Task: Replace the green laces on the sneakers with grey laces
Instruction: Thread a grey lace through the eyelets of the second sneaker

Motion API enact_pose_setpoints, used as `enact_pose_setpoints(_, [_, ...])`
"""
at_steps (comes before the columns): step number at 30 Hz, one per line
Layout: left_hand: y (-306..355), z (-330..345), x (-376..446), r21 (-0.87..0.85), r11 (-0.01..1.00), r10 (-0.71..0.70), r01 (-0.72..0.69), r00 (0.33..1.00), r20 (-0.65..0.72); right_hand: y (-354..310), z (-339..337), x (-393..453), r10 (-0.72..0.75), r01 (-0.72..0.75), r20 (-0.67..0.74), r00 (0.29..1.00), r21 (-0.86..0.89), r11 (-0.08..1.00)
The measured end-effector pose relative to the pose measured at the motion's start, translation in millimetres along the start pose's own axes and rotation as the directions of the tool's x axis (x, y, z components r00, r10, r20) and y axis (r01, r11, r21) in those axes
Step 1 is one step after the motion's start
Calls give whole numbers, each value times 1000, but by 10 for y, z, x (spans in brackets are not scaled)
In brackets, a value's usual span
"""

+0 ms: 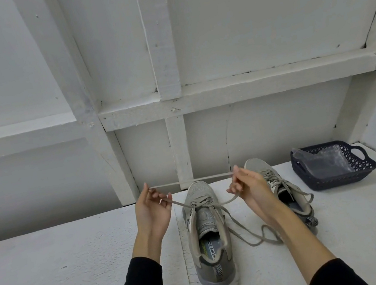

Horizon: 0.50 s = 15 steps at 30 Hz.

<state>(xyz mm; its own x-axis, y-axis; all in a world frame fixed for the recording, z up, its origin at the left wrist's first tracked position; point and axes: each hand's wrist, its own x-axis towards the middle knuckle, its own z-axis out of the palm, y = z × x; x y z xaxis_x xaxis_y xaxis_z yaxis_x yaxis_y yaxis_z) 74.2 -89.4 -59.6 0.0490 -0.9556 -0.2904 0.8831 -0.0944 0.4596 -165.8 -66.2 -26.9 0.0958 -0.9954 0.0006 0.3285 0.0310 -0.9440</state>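
Observation:
Two grey sneakers stand on the white table, heels toward me. The near sneaker [208, 234] is in the middle, with a grey lace [189, 181] threaded through its eyelets. My left hand [152, 211] and my right hand [245, 186] each pinch that lace above the shoe's toe. A taut stretch runs level between the two hands, and further strands slope down from both hands to the eyelets. The second sneaker [288, 190] sits behind my right forearm. It is laced in grey, and its loose ends trail over the table [261, 237]. No green lace is in view.
A dark blue plastic basket [362, 169] with clear plastic bags inside stands at the back right of the table. A white wooden wall with beams rises just behind the table. The table top [55, 278] is white and rough.

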Motion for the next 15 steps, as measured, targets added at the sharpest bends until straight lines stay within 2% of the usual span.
enact_pose_setpoints(1, [8,-23,7,-41,999,7,-7,1000,-14,-17,-10,9,3,-1,-23,1000,78,997])
enact_pose_setpoints(3, [24,-55,17,-71,997,16,-18,999,-36,-49,-29,19,10,-5,-63,998,76,997])
enact_pose_setpoints(7, [53,-88,43,-57,998,38,-41,998,-44,-4,-85,32,48,-66,-110,993,-160,985])
enact_pose_setpoints(11, [114,-80,42,-45,996,79,-81,996,-44,105,-84,46,102,-136,-102,990,-429,893])
enact_pose_setpoints(15, [187,-50,20,-80,991,103,-107,993,-54,195,-77,70,79,-98,-57,995,-617,781])
